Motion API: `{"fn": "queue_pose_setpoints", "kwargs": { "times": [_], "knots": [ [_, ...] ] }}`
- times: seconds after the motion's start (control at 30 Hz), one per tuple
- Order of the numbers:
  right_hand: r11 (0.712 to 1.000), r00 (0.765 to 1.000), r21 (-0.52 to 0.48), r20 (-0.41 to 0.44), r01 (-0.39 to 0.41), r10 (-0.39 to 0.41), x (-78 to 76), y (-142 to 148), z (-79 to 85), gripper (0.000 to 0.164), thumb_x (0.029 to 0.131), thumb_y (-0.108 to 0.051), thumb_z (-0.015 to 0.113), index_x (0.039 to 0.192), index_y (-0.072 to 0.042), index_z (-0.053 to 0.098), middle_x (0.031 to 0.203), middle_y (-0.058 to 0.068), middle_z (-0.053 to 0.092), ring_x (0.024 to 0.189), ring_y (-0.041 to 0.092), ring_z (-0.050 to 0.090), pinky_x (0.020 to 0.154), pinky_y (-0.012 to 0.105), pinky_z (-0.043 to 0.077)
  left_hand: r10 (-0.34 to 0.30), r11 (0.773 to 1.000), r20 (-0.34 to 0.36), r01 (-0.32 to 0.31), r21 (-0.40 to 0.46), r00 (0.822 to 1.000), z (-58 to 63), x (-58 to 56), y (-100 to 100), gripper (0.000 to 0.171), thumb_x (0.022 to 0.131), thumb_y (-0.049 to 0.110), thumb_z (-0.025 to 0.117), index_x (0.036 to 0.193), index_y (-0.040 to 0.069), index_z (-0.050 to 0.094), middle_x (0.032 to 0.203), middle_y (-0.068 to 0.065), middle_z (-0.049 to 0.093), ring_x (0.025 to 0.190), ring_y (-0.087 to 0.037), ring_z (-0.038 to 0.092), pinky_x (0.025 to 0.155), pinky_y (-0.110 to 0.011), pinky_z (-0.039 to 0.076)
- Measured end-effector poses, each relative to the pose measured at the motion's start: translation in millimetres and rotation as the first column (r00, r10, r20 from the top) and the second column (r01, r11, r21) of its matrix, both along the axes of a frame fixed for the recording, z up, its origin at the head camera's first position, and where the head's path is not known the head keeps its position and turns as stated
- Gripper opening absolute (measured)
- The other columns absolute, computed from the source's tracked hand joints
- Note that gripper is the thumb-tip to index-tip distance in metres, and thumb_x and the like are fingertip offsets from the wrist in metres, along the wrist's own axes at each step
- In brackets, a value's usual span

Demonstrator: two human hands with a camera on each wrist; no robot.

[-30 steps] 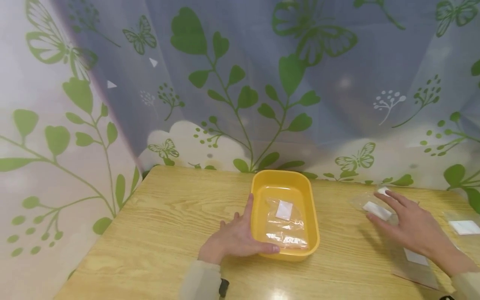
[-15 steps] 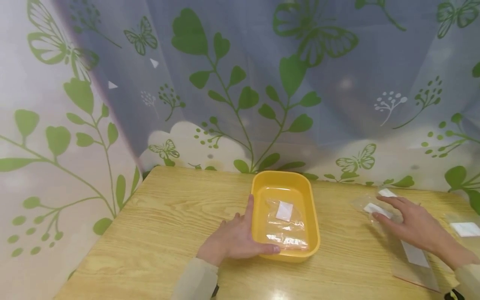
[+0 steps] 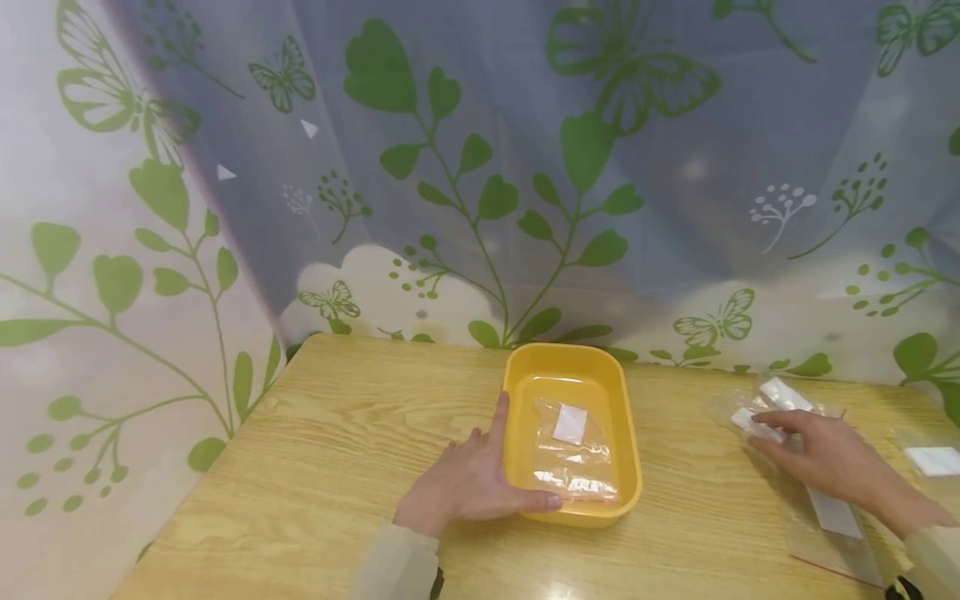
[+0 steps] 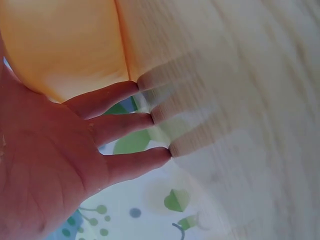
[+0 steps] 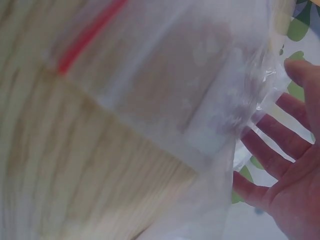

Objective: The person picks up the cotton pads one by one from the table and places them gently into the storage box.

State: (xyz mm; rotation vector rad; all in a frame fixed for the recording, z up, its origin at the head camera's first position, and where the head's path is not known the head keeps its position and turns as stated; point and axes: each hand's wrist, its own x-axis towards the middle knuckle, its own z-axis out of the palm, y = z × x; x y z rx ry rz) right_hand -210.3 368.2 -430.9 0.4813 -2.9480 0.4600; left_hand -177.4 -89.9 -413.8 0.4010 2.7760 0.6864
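Observation:
A yellow plastic tray [image 3: 633, 467] stands on the wooden table with a clear zip bag [image 3: 573, 458] inside, a white paper on it. My left hand [image 3: 472, 479] rests against the tray's near left corner, index finger along the left side and thumb across the front rim. In the left wrist view its other fingers [image 4: 130, 165] are straight, tips at the table. On the right, my right hand [image 3: 832, 454] pinches a clear plastic bag [image 3: 745, 417] holding a white piece, between thumb and fingertips. Its crinkled film shows in the right wrist view by the fingers [image 5: 272, 155].
Under and beside the right hand lie more clear zip bags with white pieces: one with a red strip [image 3: 832, 550], one behind [image 3: 783, 392], one at the far right [image 3: 932, 461]. A leaf-patterned curtain [image 3: 450, 208] rises behind the table [image 3: 322, 467].
My right hand's fingers have come down and closed onto the bag with the white piece, thumb and index drawing together. The left hand and the tray hold still.

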Motion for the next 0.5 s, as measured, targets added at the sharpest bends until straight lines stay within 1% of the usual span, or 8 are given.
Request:
{"fn": "queue_pose_setpoints", "kwargs": {
  "times": [0.07, 0.2, 0.3, 0.4, 0.47, 0.5],
  "knots": [
    [1.000, 1.000, 0.008, -0.016, -0.006, 0.006, -0.9, -0.7, -1.5, 0.039, 0.095, -0.036, 0.073, 0.119, -0.006, 0.074, 0.102, 0.012, 0.077, 0.082, 0.021, 0.068, 0.071, 0.059, 0.053, 0.004, 1.000, 0.006, -0.004, 0.016, 1.000, 0.0, 0.3, 0.0, 0.142, 0.066, 0.094, 0.062, 0.164, 0.027, -0.015, 0.158, -0.025, 0.044, 0.146, -0.045, 0.042, 0.119, -0.066, 0.032],
    [1.000, 0.998, 0.019, -0.063, -0.015, 0.017, -1.4, -1.4, -4.2, 0.031, 0.093, -0.033, 0.076, 0.111, -0.008, 0.077, 0.103, 0.013, 0.077, 0.079, 0.020, 0.068, 0.069, 0.056, 0.055, 0.007, 0.999, 0.017, -0.008, 0.038, 1.000, 0.3, 1.4, 0.2, 0.142, 0.066, 0.092, 0.065, 0.164, 0.028, -0.014, 0.159, -0.024, 0.042, 0.146, -0.048, 0.042, 0.118, -0.068, 0.032],
    [0.999, 0.995, 0.024, -0.096, -0.020, 0.023, -1.3, -1.2, -6.3, 0.026, 0.092, -0.030, 0.077, 0.108, -0.009, 0.078, 0.101, 0.012, 0.076, 0.075, 0.018, 0.067, 0.067, 0.050, 0.055, 0.003, 0.999, 0.019, -0.003, 0.036, 1.000, 0.5, 2.0, 0.3, 0.141, 0.067, 0.091, 0.065, 0.164, 0.028, -0.015, 0.159, -0.025, 0.042, 0.145, -0.048, 0.042, 0.118, -0.068, 0.032],
    [1.000, 0.994, 0.023, -0.106, -0.020, 0.022, -2.3, -0.6, -8.1, 0.023, 0.091, -0.028, 0.078, 0.105, -0.010, 0.079, 0.100, 0.011, 0.076, 0.074, 0.018, 0.066, 0.064, 0.044, 0.054, -0.001, 1.000, 0.021, 0.001, 0.031, 1.000, 1.0, 2.2, 0.1, 0.141, 0.067, 0.091, 0.065, 0.164, 0.028, -0.015, 0.159, -0.026, 0.041, 0.145, -0.049, 0.042, 0.119, -0.067, 0.032],
    [1.000, 0.994, 0.019, -0.104, -0.020, 0.022, -2.7, -0.5, -8.9, 0.022, 0.092, -0.028, 0.077, 0.104, -0.010, 0.079, 0.100, 0.012, 0.076, 0.074, 0.018, 0.066, 0.064, 0.042, 0.053, -0.003, 1.000, 0.023, 0.003, 0.029, 1.000, 1.6, 2.1, 0.0, 0.140, 0.068, 0.090, 0.065, 0.164, 0.027, -0.016, 0.158, -0.028, 0.041, 0.145, -0.049, 0.042, 0.119, -0.067, 0.032],
    [1.000, 0.993, 0.019, -0.117, -0.020, 0.022, -3.1, -0.3, -9.3, 0.021, 0.091, -0.027, 0.078, 0.103, -0.011, 0.080, 0.100, 0.012, 0.076, 0.074, 0.019, 0.066, 0.064, 0.041, 0.053, -0.003, 1.000, 0.023, 0.002, 0.027, 1.000, 1.7, 2.0, 0.0, 0.140, 0.068, 0.090, 0.065, 0.164, 0.027, -0.016, 0.158, -0.029, 0.041, 0.145, -0.050, 0.042, 0.119, -0.067, 0.032]
  ]
}}
